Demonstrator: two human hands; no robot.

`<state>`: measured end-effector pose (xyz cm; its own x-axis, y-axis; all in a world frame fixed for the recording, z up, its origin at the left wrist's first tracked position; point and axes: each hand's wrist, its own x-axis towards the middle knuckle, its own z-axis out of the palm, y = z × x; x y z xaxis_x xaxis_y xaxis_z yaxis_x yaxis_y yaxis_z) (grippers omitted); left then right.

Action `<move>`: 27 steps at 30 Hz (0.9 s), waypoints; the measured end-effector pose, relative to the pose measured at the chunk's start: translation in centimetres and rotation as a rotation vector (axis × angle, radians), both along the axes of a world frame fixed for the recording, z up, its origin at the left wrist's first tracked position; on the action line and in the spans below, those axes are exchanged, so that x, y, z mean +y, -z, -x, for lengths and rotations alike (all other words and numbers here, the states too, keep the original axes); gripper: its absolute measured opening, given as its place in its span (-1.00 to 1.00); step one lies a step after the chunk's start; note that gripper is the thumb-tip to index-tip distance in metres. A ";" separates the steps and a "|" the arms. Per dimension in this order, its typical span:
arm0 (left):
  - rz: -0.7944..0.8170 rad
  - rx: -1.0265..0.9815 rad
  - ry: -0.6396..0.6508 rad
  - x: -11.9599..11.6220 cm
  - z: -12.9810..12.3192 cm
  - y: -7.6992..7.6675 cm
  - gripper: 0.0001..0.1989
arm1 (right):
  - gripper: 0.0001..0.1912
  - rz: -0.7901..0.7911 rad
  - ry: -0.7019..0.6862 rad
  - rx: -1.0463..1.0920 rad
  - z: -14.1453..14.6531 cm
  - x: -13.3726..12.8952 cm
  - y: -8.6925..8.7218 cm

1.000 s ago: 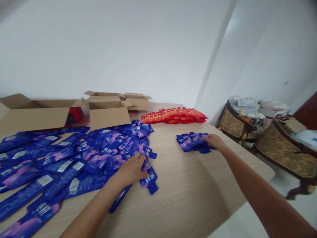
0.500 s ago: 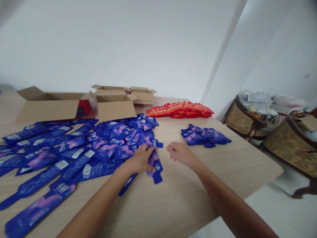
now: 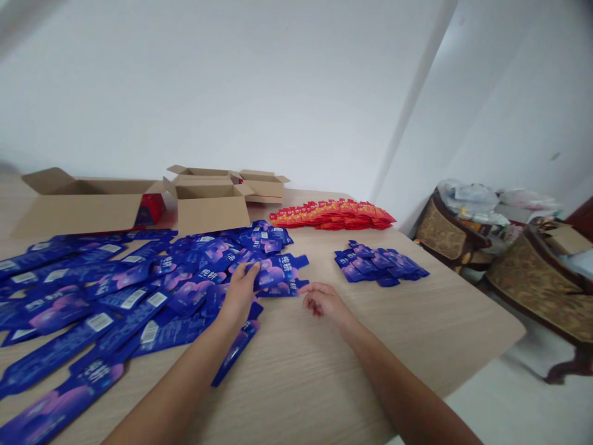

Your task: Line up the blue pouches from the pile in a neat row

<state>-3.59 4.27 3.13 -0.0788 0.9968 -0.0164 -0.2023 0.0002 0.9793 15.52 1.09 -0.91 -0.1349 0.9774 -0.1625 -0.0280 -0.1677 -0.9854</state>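
Observation:
My left hand (image 3: pixel 241 289) is closed on the near end of a blue-and-purple sachet (image 3: pixel 278 272), held slightly above the table with its narrow tab pointing right. A second sachet lies just beneath it, mostly covered; whether I grip that one too, I cannot tell. My right hand (image 3: pixel 325 303) hovers beside the tabs, index finger stretched out and the other fingers curled, with nothing visible in it. Its fingertip is at the lower tab, contact unclear. Left of my hands spreads a big loose heap of blue sachets (image 3: pixel 185 293). To the right lies a smaller overlapping blue pile (image 3: pixel 382 264).
Open cardboard boxes (image 3: pixel 213 213) stand along the back, one more (image 3: pixel 83 210) at the left with a red box by it. A long row of red sachets (image 3: pixel 333 215) lies at the back of the wooden table (image 3: pixel 445 321). Patterned chairs (image 3: pixel 537 278) with bags stand right.
My left hand has picked up a sachet and turned it so its tab points right. My right hand has shifted slightly down, its index finger now stretched toward the tabs.

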 end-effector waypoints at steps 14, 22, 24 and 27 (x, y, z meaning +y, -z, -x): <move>0.001 0.237 0.591 -2.1 -3.0 2.2 -0.59 | -0.58 -0.239 0.082 -0.005 1.3 -1.0 -0.3; 0.013 0.183 0.632 -2.3 -3.7 2.8 -0.55 | -0.62 -0.372 0.193 -0.267 0.1 -0.8 -0.5; 0.043 0.181 0.644 -2.2 -3.7 2.8 -0.55 | -0.58 -0.366 0.243 -0.478 -1.8 -0.1 -0.8; 0.082 0.203 0.635 -2.2 -3.6 3.1 -0.58 | -0.53 -0.298 0.256 -0.983 -4.9 0.5 -1.5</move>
<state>0.04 2.08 -0.01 0.5128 0.8468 -0.1410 0.0497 0.1346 0.9896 20.40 1.60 0.57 0.1414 0.9764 0.1631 0.8040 -0.0171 -0.5943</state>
